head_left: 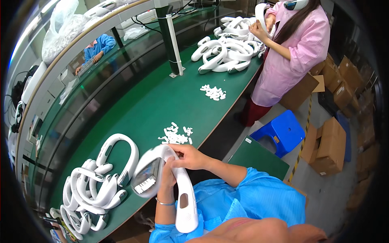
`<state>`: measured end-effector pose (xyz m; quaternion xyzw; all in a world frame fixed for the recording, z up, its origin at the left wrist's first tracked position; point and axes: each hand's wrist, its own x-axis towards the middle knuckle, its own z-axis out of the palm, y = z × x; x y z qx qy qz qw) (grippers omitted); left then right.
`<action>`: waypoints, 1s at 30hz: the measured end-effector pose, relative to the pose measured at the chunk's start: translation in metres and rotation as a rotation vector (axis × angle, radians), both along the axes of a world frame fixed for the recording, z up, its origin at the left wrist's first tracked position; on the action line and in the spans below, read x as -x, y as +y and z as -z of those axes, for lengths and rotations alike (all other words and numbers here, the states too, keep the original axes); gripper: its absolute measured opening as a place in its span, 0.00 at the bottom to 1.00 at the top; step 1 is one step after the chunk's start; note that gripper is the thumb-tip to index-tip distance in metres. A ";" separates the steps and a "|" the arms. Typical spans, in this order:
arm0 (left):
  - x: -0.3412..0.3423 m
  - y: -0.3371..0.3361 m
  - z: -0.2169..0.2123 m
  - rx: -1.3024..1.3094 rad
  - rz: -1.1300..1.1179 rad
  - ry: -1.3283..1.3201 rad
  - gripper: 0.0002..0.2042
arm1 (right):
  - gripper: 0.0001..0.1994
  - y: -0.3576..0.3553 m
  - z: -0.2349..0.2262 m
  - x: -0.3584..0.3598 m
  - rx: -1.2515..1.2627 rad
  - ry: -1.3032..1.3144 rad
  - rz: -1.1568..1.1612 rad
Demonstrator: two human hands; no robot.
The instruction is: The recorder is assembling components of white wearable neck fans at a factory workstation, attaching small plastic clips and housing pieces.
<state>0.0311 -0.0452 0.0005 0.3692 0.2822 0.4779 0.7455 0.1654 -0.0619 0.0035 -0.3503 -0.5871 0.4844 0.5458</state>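
Observation:
A white U-shaped neckband device (pixel 186 214) hangs in front of my chest with its curve facing up. My left hand (pixel 167 175), a bracelet at its wrist, is wrapped around the band just below the curve. My right hand (pixel 189 157) closes on the same band near the top of the curve, its fingers close against the left thumb. One end of the device is smeared by motion and shows a dark, shiny panel; the other end has an oval opening. Just beyond my hands lies a loose pile of small white plastic parts (pixel 173 134) on the green tabletop (pixel 133 109).
More white neckbands (pixel 93 186) are heaped at the left, and others (pixel 227 52) at the far end. A second small-parts pile (pixel 213 92) lies farther along. A co-worker in pink (pixel 291 60) handles a neckband. A blue stool (pixel 281 129) and cardboard boxes (pixel 330 146) stand right.

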 end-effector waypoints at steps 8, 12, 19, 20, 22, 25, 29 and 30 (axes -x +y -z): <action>0.010 -0.007 -0.007 0.096 0.079 -0.102 0.13 | 0.30 -0.009 -0.018 -0.001 0.112 -0.233 0.074; 0.013 -0.006 -0.003 0.105 0.148 -0.150 0.14 | 0.31 -0.013 -0.022 -0.001 0.044 -0.272 0.131; 0.015 -0.010 -0.001 0.106 0.228 -0.214 0.16 | 0.27 -0.016 -0.030 0.001 -0.003 -0.417 0.194; 0.015 -0.011 -0.001 0.111 0.242 -0.229 0.16 | 0.27 -0.015 -0.025 0.002 0.003 -0.413 0.188; 0.015 -0.012 -0.004 0.114 0.271 -0.257 0.16 | 0.26 -0.013 -0.022 0.003 -0.198 -0.413 0.292; 0.016 -0.011 -0.004 0.113 0.330 -0.326 0.17 | 0.21 -0.015 -0.025 0.000 0.020 -0.317 0.149; 0.018 -0.018 -0.014 0.101 0.437 -0.506 0.18 | 0.15 -0.015 -0.017 0.003 0.026 -0.230 0.129; 0.020 -0.018 -0.013 0.093 0.450 -0.560 0.18 | 0.15 -0.011 -0.012 0.006 0.068 -0.224 0.091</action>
